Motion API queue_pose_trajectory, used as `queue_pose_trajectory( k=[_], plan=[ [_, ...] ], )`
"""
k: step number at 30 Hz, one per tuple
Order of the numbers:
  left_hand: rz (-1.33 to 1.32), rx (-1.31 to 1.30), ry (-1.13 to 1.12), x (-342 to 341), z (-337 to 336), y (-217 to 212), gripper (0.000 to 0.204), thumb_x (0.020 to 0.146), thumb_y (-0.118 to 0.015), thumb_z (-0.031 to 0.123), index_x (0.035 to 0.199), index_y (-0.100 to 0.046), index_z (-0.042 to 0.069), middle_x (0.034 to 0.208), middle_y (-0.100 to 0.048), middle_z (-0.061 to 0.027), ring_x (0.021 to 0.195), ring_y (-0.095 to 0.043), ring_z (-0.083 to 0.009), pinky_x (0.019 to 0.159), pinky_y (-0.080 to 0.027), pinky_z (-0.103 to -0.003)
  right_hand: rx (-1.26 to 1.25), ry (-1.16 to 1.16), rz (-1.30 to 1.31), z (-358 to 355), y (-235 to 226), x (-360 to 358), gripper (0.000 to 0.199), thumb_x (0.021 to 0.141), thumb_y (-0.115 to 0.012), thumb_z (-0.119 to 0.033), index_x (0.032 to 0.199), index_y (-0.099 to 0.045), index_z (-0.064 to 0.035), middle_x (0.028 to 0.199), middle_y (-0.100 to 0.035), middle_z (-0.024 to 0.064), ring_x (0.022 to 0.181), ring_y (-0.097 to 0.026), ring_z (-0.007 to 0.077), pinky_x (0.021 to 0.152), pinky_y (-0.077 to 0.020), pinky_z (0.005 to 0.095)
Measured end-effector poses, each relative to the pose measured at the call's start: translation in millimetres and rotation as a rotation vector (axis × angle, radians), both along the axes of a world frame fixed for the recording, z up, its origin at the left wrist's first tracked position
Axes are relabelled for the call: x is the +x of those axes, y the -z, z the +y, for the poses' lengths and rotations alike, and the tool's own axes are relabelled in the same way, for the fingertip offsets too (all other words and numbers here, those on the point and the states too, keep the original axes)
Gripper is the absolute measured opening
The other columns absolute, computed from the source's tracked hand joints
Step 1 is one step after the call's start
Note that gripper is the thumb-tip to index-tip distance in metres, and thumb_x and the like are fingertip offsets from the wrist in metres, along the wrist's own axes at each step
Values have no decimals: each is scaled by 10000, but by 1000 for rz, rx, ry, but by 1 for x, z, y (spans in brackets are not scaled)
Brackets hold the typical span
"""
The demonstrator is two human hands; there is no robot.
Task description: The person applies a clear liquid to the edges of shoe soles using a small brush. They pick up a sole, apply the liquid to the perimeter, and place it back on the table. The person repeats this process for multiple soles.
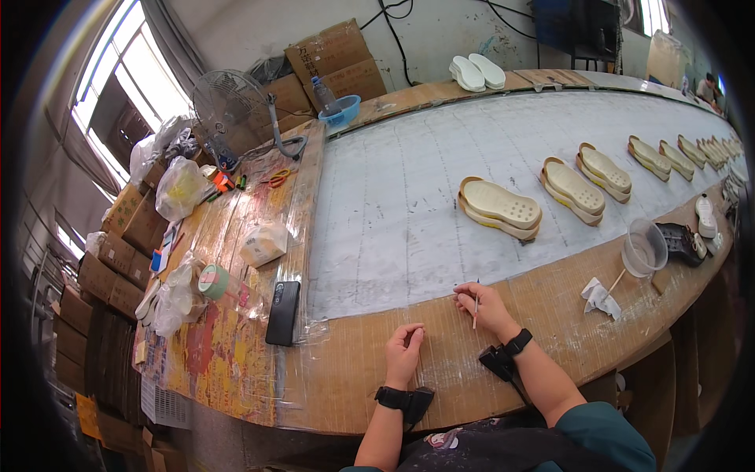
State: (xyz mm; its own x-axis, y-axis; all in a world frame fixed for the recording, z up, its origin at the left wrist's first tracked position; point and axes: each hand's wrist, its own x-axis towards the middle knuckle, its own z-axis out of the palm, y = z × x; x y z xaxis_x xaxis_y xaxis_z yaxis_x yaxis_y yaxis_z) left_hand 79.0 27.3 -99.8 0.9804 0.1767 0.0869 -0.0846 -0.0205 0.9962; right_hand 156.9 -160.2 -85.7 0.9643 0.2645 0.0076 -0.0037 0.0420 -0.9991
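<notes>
My right hand (489,310) is closed on a thin brush (475,311), a slim stick with a dark upper tip, above the near edge of the table. To its left, my left hand (403,358) rests on the cardboard-covered edge (354,370). Its fingers are curled in, and nothing shows in them. Each wrist wears a black strap with a small black box. Beyond my right hand lies the nearest cream shoe sole (503,206) with a tan rim, on the grey-white belt (393,228). A pair of similar soles (574,191) stands farther right.
More soles (649,157) line the belt toward the far right. At right are a clear plastic tub (645,248), crumpled tissue (601,299) and a dark shoe (681,242). On the left side lie a black phone (283,313), a green-lidded bottle (224,285), scissors (276,179) and a fan (228,114).
</notes>
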Motion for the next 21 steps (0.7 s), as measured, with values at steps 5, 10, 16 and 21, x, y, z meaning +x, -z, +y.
queue_pose_trajectory(
  k=[5,10,16,21],
  plan=[
    [5,-23,1,-1,-4,-4,132,838,-542,84,931,-577,-3,833,-591,-25,735,-523,-70,668,-425,-190,0,2,-13,-3,0,0,205,834,-501,-58,1016,-539,30,860,-614,78,726,-563,96,653,-461,215],
    [13,0,-20,-2,-9,-10,127,831,-550,89,914,-584,0,805,-576,-3,743,-519,-62,677,-417,-191,-14,14,-53,-7,-1,0,202,837,-502,-71,1009,-543,28,847,-616,79,724,-571,98,636,-460,214],
    [43,11,-35,-2,-13,-13,129,832,-550,92,916,-584,1,799,-576,-3,729,-514,-63,666,-416,-197,93,29,47,-17,-14,13,213,836,-515,-117,998,-556,14,811,-617,70,689,-565,99,595,-448,226],
    [14,-27,-15,-4,-18,-18,142,835,-552,111,920,-586,4,797,-583,-13,702,-513,-63,638,-415,-189,-253,750,-603,-73,-34,106,262,810,-551,-186,1021,-546,-32,812,-613,149,724,-583,234,663,-443,316]
  ],
)
